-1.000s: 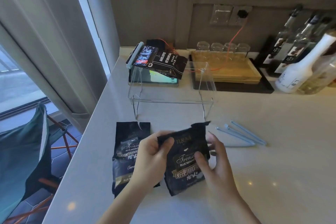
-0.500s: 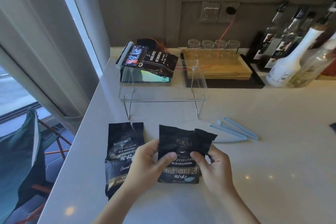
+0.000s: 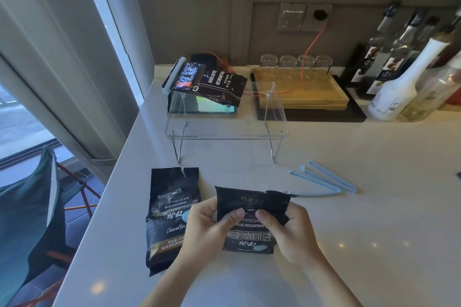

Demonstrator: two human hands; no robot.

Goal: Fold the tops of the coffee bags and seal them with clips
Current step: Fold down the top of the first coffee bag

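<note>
The pale, glossy stone countertop [image 3: 349, 207] runs from the window edge on the left to the wall at the back; on it, at the near middle, a black foil coffee bag with white "Treasure Blue Mountain" lettering [image 3: 249, 229] is held up off the surface, its top edge torn and notched, the upper part creased; the left hand [image 3: 207, 229] grips the bag's left side, thumb pressed on the front; the right hand [image 3: 291, 232] grips the right side the same way, thumb on the front beside the left thumb, fingers curled behind; just left of it a second black foil coffee bag of the same print [image 3: 169, 214] lies flat on the counter, its top open and torn, partly covered by the left hand; behind both stands a clear acrylic rack on thin metal legs [image 3: 224, 132]; at the back a wooden tray [image 3: 306, 92] sits on a black mat, with clear glasses [image 3: 296, 61] lined along its far edge; to the right stand tall syrup bottles [image 3: 399, 77]; at the back left a dark coffee bag with a pale clip along its end [image 3: 212, 82] lies tilted over a box; right of the held bag, near but apart from it, lie long light-blue plastic sealing clips [image 3: 324, 178].
</note>
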